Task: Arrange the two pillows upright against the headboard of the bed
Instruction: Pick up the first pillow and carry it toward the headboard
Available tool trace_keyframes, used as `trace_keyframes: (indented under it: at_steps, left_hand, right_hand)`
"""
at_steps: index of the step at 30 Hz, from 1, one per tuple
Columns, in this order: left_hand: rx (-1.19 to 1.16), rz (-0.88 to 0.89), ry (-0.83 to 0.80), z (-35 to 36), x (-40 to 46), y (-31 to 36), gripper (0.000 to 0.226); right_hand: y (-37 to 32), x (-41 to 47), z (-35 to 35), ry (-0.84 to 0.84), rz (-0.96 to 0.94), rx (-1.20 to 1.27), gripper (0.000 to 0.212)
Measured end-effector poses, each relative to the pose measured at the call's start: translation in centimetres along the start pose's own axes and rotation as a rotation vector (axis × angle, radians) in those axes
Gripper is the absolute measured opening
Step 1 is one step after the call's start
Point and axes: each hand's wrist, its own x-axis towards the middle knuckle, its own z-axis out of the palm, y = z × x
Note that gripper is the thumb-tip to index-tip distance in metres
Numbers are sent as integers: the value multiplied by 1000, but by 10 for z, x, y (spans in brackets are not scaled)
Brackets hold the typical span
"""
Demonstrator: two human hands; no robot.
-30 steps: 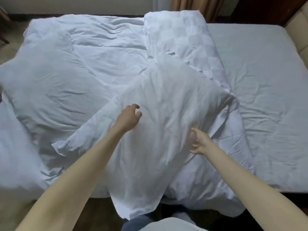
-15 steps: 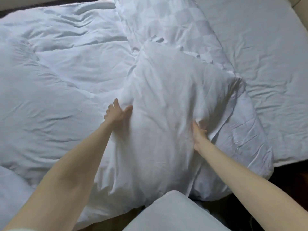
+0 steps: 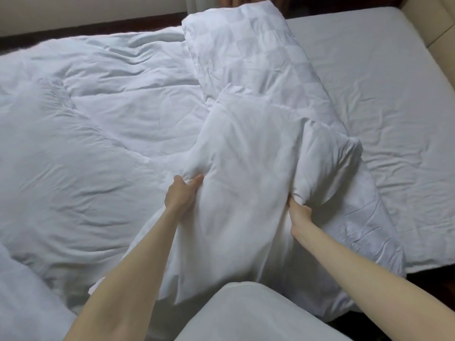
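A plain white pillow lies at the near edge of the bed, on top of the folded duvet. My left hand pinches its left side, thumb and fingers closed on the fabric. My right hand grips a bunched fold on its right side. A second white pillow lies flat at the left of the bed. The cream padded headboard shows at the top right corner, far from both pillows.
A checked white duvet is folded back in a long roll across the middle of the bed. Bare fitted sheet covers the right part up to the headboard. My white clothing fills the bottom centre.
Both hands went from resting open on the pillow to closing on its sides. The pillow's fabric has bunched up under the right hand, and the camera has lifted slightly.
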Motion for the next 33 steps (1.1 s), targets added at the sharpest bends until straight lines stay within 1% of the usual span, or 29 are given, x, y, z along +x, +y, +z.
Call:
trace_keyframes:
  at_steps: [3,7,9,11,12,14,16,17,20,23,25,26,28,30,33]
  left_hand:
    - [8,27,58,0,-11,7,66]
    - [-49,77,143,1,-40,16,66]
    - [-126,99,173,4,-55,25,68]
    - [-200,99,192,12,-73,36,70]
    - [-235,95,208,19,-83,41,70]
    - [-325,74,240,40,-110,48,66]
    - [-472,82,243,68,-140,53,55]
    - [-518,106,240,84,-156,55,48]
    - [-590,177,237,131,-200,66,36]
    - [-594,170,198,169,-229,81,30]
    - [-604,152,117,184,-240,97,30]
    - [-614,141,74,189,-243,106,34]
    - [-620,94,18,195,-247,123,52]
    - [-604,73,8,196,-248,133,61]
    - [-563,93,10,196,-250,148,62]
  right_hand:
    - [-2,2,-9,-45,-29,24,68]
    - [-11,6,-41,-108,-93,1,69]
    - [-26,13,-65,-163,-141,-7,67]
    - [-47,21,-94,-234,-215,25,55]
    - [-59,27,-109,-267,-252,49,52]
    - [-85,36,-142,-306,-341,53,48]
    - [-110,46,-176,-320,-412,4,43]
    - [-121,53,-192,-318,-435,-36,44]
    - [-151,75,-240,-307,-499,-144,58]
    - [-174,91,-283,-291,-569,-206,64]
    - [-185,99,-306,-284,-611,-240,64]
    - [-189,101,-317,-278,-626,-248,64]
    - [-193,106,-336,-266,-630,-246,65]
    - [-193,108,-346,-263,-633,-248,65]
    - [-196,111,-359,-251,-635,-224,63]
